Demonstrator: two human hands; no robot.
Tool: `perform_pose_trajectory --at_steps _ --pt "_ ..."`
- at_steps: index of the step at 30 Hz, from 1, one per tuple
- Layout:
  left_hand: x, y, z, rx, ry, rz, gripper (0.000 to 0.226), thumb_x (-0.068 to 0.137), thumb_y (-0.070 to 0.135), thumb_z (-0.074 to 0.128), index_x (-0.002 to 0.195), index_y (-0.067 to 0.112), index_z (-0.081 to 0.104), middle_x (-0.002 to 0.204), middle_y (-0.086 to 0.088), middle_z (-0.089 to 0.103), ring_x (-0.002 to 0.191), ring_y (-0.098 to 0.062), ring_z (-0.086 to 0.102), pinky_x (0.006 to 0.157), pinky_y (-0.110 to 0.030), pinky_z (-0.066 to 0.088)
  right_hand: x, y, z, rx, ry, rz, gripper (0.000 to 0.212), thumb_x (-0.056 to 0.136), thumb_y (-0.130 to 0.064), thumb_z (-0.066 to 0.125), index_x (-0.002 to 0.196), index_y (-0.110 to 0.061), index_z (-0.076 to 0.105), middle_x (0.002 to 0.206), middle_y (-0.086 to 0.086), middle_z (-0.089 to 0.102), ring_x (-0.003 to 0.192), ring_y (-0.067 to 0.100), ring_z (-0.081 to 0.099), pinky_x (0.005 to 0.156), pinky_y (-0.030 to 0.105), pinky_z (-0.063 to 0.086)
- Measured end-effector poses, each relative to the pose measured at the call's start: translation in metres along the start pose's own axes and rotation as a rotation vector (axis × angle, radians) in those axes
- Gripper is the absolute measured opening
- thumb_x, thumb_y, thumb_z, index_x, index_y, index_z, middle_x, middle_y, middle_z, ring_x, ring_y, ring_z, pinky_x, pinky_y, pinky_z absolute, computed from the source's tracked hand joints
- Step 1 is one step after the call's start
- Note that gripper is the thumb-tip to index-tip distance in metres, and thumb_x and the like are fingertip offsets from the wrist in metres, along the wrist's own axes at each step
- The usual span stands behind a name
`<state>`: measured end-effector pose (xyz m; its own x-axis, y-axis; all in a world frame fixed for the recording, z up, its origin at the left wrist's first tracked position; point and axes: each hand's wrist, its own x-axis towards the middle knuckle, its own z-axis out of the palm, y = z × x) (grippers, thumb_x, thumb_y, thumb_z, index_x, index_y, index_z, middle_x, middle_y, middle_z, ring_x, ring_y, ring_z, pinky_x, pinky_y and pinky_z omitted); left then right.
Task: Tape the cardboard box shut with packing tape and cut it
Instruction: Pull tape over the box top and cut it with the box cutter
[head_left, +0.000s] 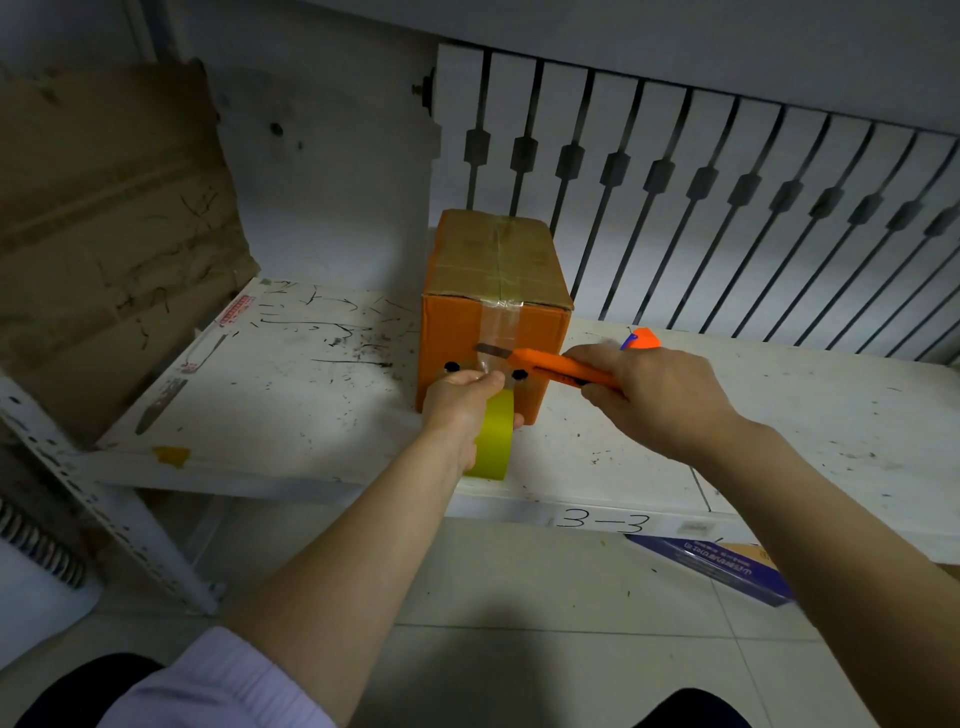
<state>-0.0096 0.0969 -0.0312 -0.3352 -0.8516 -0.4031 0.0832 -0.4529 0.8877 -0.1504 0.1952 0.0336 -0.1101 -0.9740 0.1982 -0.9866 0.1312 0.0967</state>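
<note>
A: Where is your cardboard box (493, 306)?

B: It sits on the white desk (291, 395), near the back, in front of the wall with dark bars (727, 208). Its top is closed, and clear tape (498, 325) runs over the top and down the front side.

A: What is your left hand (457, 410) doing?

B: Your left hand is wrapped tight around the yellow-green tape roll (493, 441). Your thumb and finger pinch the clear tape just in front of the box, and it stretches from the box to the roll.

A: And your right hand (649, 395)?

B: Your right hand is closed around the orange knife (561, 370). The gray blade (493, 351) sticks out to the left and lies across the tape on the front of the box.

A: What else is near you?

B: A small orange and blue thing (641, 339) lies on the desk behind your right hand. A big flat piece of cardboard (104, 234) leans up on the left. A blue booklet (717, 569) lies on the floor under the desk edge.
</note>
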Motion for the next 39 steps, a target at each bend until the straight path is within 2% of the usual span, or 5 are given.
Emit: perform_pose_trajectory --at_steps 6,17,23,32,39 --pt "-0.002 -0.002 0.001 0.009 0.034 0.060 0.013 0.088 0.020 0.061 0.077 0.023 0.055 0.114 -0.013 0.064 0.085 -0.035 0.070 0.053 -0.033 0.056 0.007 -0.002 -0.005 -0.096 0.059 -0.090 0.037 0.096 -0.042 0.037 0.133 -0.039 0.041 0.102 -0.003 0.068 0.084 0.020 0.065 0.069 0.029 0.049" --pt "-0.003 -0.002 0.003 -0.021 0.045 0.079 0.031 0.088 0.017 0.061 0.117 0.006 0.058 0.102 -0.010 0.063 0.085 -0.038 0.070 0.039 -0.026 0.053 0.011 -0.004 -0.010 -0.152 0.072 -0.104 0.038 0.096 -0.043 0.036 0.133 -0.036 0.042 0.102 -0.001 0.068 0.088 0.022 0.066 0.072 0.032 0.051" --pt "-0.007 -0.001 0.004 -0.006 0.048 0.101 0.007 0.089 0.017 0.060 0.082 0.017 0.058 0.092 -0.007 0.061 0.086 -0.038 0.070 0.039 -0.023 0.053 0.017 -0.008 -0.002 -0.161 0.073 -0.094 0.037 0.096 -0.041 0.037 0.132 -0.036 0.042 0.098 -0.001 0.068 0.083 0.023 0.066 0.069 0.031 0.053" --pt "-0.003 -0.009 0.000 0.032 0.066 0.093 0.012 0.087 0.020 0.063 0.075 0.021 0.059 0.107 -0.011 0.067 0.088 -0.037 0.069 0.051 -0.032 0.057 0.011 0.002 0.001 -0.146 0.007 -0.051 0.038 0.097 -0.039 0.037 0.135 -0.037 0.041 0.107 -0.003 0.068 0.088 0.019 0.064 0.071 0.029 0.046" --pt "-0.007 -0.018 -0.023 0.148 0.114 0.139 0.011 0.088 0.021 0.061 0.078 0.017 0.063 0.078 0.002 0.062 0.061 -0.029 0.069 0.050 -0.026 0.050 -0.004 0.010 0.029 0.007 -0.113 0.055 0.033 0.093 -0.036 0.044 0.126 -0.039 0.049 0.099 -0.002 0.067 0.077 0.017 0.057 0.064 0.027 0.045"
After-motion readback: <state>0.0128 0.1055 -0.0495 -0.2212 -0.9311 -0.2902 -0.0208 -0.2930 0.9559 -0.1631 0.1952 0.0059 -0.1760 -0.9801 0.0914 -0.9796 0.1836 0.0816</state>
